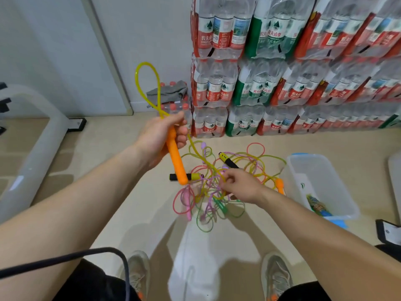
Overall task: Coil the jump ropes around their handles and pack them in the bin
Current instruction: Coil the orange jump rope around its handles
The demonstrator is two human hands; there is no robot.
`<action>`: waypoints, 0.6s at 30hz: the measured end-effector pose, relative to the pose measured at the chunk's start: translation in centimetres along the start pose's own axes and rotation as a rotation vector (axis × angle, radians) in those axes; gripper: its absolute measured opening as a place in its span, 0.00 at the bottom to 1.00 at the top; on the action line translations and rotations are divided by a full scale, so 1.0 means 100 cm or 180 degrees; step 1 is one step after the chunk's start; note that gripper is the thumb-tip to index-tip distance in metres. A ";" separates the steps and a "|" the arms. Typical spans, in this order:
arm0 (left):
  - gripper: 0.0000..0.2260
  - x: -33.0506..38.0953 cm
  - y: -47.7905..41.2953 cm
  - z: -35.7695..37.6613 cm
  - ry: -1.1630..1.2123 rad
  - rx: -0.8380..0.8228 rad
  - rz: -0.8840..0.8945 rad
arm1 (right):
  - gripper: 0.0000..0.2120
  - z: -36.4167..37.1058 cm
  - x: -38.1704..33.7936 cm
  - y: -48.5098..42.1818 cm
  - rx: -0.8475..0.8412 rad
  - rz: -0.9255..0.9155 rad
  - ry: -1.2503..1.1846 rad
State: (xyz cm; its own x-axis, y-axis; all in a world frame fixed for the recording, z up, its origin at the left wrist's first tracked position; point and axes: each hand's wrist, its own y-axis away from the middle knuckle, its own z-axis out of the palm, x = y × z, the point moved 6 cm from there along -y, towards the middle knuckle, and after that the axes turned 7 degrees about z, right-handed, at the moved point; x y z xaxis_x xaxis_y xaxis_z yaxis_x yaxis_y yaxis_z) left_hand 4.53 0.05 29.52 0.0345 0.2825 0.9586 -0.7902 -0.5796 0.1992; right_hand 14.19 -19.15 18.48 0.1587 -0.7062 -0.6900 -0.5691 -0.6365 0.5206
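Nearest cam: pair of shoes (137, 272) on the floor, black cable (86, 255) crossing low left.
Left grip (161, 135): raised above the floor, fingers wrapped round orange handle (176, 162), butt end pointing down. Same fingers trap yellow rope (147, 83) at the handle top, so one loop stands up above the fist.
Right grip (240, 185): low over the tangle, fingertips curled, looks to pinch the yellow rope where it drops into the pile.
Rope pile (208, 198): on the floor btwn both arms; pink, green, purple & yellow strands mixed, w/ black-yellow handle (226, 160) and others in it. 2nd orange handle (280, 185) lies by the bin wall, just beyond the right grip.
Bin (303, 156): clear, on the floor right of the pile, near the right grip. No rope seen inside; some colourful item at the bottom, can't tell what.
Bkgd: stacked water packs (282, 83) by the wall.
Progress: early, I'd judge. First rope has approx one loop formed, nothing wound tight, nothing packed.
Left to do: free the yellow rope from the tangle, wrap, bin it, then the rest.
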 end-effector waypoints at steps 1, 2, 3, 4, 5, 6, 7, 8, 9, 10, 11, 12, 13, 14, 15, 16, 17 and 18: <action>0.08 -0.002 -0.004 -0.010 -0.0372 0.0124 0.0141 | 0.09 -0.006 0.000 0.000 0.0027 0.0123 -0.0380; 0.05 -0.006 -0.007 -0.018 -0.0704 0.0212 0.0244 | 0.09 -0.011 -0.003 0.001 0.0039 0.0215 -0.0763; 0.03 -0.011 -0.009 -0.024 -0.0963 0.0245 0.0293 | 0.09 -0.017 -0.005 0.001 0.0058 0.0268 -0.1061; 0.01 -0.017 -0.008 -0.025 -0.1162 0.0216 0.0294 | 0.09 -0.022 -0.009 0.001 0.0091 0.0288 -0.1310; 0.01 -0.024 -0.008 -0.024 -0.1307 0.0138 0.0266 | 0.07 -0.027 -0.014 0.003 0.0127 0.0302 -0.1559; 0.02 -0.030 -0.005 -0.018 -0.1427 0.0016 0.0243 | 0.06 -0.031 -0.019 0.005 0.0167 0.0321 -0.1833; 0.05 -0.035 -0.004 -0.012 -0.1536 -0.0151 0.0255 | 0.05 -0.035 -0.025 0.008 0.0207 0.0338 -0.2129; 0.07 -0.040 -0.001 -0.003 -0.1603 -0.0365 0.0298 | 0.04 -0.038 -0.031 0.012 0.0229 0.0337 -0.2423; 0.10 -0.045 0.002 0.006 -0.1630 -0.0604 0.0354 | 0.04 -0.041 -0.038 0.016 0.0230 0.0327 -0.2685; 0.11 -0.050 0.006 0.014 -0.1651 -0.0833 0.0390 | 0.05 -0.043 -0.044 0.019 0.0202 0.0306 -0.2909; 0.12 -0.055 0.010 0.021 -0.1682 -0.1023 0.0388 | 0.05 -0.046 -0.050 0.022 0.0148 0.0277 -0.3115; 0.12 -0.062 0.014 0.027 -0.1692 -0.1175 0.0359 | 0.05 -0.048 -0.056 0.025 0.0086 0.0246 -0.3310; 0.13 -0.066 0.018 0.032 -0.1692 -0.1312 0.0342 | 0.05 -0.050 -0.062 0.028 0.0028 0.0215 -0.3488; 0.13 -0.068 0.022 0.037 -0.1697 -0.1427 0.0355 | 0.05 -0.053 -0.068 0.031 -0.0021 0.0181 -0.3637; 0.12 -0.069 0.024 0.041 -0.1742 -0.1474 0.0364 | 0.05 -0.055 -0.073 0.034 -0.0067 0.0137 -0.3733; 0.11 -0.069 0.026 0.044 -0.1786 -0.1479 0.0384 | 0.06 -0.058 -0.078 0.036 -0.0093 0.0070 -0.3791; 0.10 -0.068 0.026 0.046 -0.1820 -0.1443 0.0398 | 0.07 -0.061 -0.082 0.038 -0.0092 -0.0024 -0.3839; 0.08 -0.065 0.027 0.046 -0.1830 -0.1389 0.0407 | 0.08 -0.065 -0.084 0.039 -0.0034 -0.0131 -0.3888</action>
State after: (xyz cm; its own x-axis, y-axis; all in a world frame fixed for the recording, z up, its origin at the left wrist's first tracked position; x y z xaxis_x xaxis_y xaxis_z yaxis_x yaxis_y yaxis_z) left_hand 5.00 -6.90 24.73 0.1466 -0.2822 0.9481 -0.9772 -0.1902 0.0945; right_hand 15.88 -17.69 29.60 -0.6891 0.0666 -0.7216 -0.5740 -0.6580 0.4874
